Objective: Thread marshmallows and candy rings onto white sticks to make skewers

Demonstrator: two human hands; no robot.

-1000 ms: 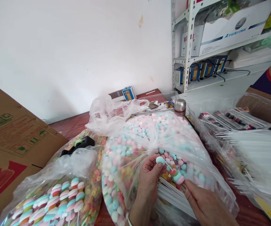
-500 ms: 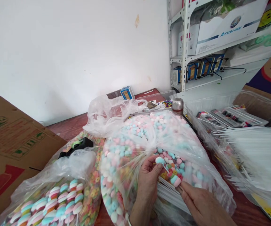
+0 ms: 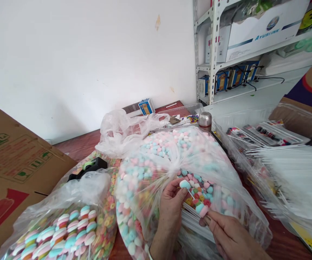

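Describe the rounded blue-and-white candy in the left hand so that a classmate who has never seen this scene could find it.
Start at the large, translucent plastic bag on the reddish-brown table. Just below its gathered top in the picture, find the person's bare left hand. Unlike the loose pastel candies beyond, the rounded blue-and-white candy is pinched by its fingers.
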